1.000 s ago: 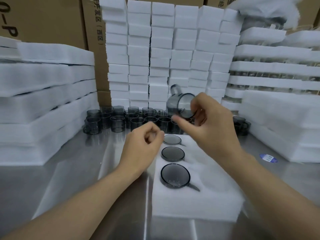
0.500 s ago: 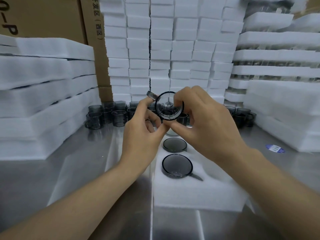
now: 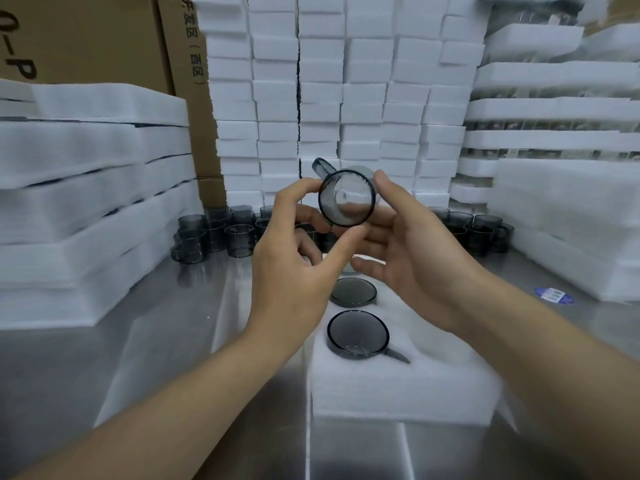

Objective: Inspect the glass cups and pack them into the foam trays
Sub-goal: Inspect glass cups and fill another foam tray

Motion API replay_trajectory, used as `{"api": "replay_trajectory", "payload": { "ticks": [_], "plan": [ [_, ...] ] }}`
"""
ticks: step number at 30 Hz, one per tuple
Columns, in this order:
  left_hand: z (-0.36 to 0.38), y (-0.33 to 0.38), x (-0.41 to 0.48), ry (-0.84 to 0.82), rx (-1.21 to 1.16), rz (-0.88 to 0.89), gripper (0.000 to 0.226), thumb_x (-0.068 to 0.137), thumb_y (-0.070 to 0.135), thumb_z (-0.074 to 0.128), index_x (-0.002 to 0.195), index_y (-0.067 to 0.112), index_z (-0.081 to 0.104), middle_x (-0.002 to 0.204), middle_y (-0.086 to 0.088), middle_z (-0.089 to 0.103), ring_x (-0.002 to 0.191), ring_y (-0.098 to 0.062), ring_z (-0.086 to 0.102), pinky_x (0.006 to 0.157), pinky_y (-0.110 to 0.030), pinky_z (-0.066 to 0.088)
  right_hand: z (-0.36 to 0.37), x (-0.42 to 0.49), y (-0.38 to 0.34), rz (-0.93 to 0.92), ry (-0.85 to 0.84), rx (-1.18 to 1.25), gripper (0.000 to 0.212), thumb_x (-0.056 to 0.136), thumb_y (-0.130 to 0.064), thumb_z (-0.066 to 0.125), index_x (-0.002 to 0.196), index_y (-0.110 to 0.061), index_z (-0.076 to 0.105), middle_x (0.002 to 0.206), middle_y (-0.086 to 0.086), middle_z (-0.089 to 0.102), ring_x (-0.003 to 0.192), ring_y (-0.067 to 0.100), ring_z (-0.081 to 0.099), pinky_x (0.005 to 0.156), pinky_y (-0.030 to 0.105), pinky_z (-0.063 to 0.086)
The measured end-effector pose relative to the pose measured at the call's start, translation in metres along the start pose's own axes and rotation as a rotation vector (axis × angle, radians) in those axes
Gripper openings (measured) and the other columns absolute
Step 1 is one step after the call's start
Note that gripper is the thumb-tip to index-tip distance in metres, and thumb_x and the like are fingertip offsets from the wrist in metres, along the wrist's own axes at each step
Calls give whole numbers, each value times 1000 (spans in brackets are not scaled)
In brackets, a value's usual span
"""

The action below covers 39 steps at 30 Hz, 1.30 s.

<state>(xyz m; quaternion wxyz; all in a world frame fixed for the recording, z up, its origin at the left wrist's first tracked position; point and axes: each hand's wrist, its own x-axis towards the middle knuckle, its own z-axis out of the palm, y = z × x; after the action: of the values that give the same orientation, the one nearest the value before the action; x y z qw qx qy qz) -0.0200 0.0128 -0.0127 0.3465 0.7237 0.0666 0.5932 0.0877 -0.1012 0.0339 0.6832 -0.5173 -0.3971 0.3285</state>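
Smoky glass cup (image 3: pixel 347 199) (handled) held sideways, mouth toward camera.

held cup (image 3: pixel 347 198): smoky glass, mouth toward camera, handle at upper left
left hand (image 3: pixel 294 268): thumb and index pinch cup rim
right hand (image 3: pixel 412 251): fingers cradle cup from right and below
foam tray (image 3: pixel 401 386): on steel table (image 3: pixel 104 368), two packed cups (image 3: pixel 357 335) visible in slots
loose cups (image 3: pixel 214 233): clustered behind
foam stacks (image 3: pixel 346 98): at rear
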Motion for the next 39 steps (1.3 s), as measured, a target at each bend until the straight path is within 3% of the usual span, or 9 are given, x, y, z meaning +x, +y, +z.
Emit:
{"api": "replay_trajectory", "payload": {
  "ticks": [8,13,21,24,27,29,32,35,39],
  "plan": [
    [2,6,-3,5,1,26,54,87,41,84,131,50,53,101,20,62,58,-17,58,62,-20,48,2,0,2,121,-35,134,60,105,-63,47,116,-13,78,106,8,79,87,17,70,79,29,56],
    [0,5,-2,-12,37,23,57,87,39,86,131,51,52,106,19,62,59,-21,60,64,-26,51,0,-1,2,132,-40,241,57,104,-56,55,128,-8,73,119,11,79,96,19,76,95,33,61],
    [-2,-1,-1,-64,116,13,60,87,47,85,139,48,56,111,18,60,68,-19,64,71,-22,53,3,-3,1,-125,207,-147,33,90,-49,79,91,-22,61,85,-6,71,81,14,67,85,35,51],
    [0,-4,-1,-81,81,-55,46,95,42,79,137,47,60,115,17,64,77,-16,69,72,-18,51,4,-4,0,-209,201,-236,35,95,-51,72,84,-18,66,97,2,76,86,6,67,86,27,48],
    [2,-3,0,-163,8,-134,38,104,47,64,142,43,62,118,19,62,93,-12,70,84,-19,54,3,-4,-5,-337,233,-328,37,102,-50,63,85,-20,78,92,-18,74,89,-8,67,75,7,48],
    [4,-2,0,-206,-37,-150,28,109,47,52,126,36,71,104,18,62,91,-10,67,81,-17,52,2,-3,-8,-365,240,-379,38,103,-58,57,85,-34,80,97,-28,69,109,-7,62,87,16,48],
    [5,-1,0,-203,-102,-244,48,113,48,37,112,18,75,86,3,69,79,-18,68,67,-21,47,-2,-2,-7,-327,169,-449,54,102,-69,44,96,-29,80,108,-11,78,110,14,68,97,36,52],
    [4,0,2,-164,-177,-286,39,118,34,34,115,31,73,91,4,75,69,-15,68,58,-14,46,-2,-2,-4,-308,110,-439,58,108,-63,39,102,-25,81,102,-4,82,97,19,74,81,21,55],
    [-1,2,8,-190,-267,-430,45,104,56,44,114,25,74,89,-4,76,68,-17,68,55,-23,43,-3,1,4,-289,115,-521,58,106,-69,32,102,-40,82,101,-11,81,94,10,74,89,32,48]
  ]
}}
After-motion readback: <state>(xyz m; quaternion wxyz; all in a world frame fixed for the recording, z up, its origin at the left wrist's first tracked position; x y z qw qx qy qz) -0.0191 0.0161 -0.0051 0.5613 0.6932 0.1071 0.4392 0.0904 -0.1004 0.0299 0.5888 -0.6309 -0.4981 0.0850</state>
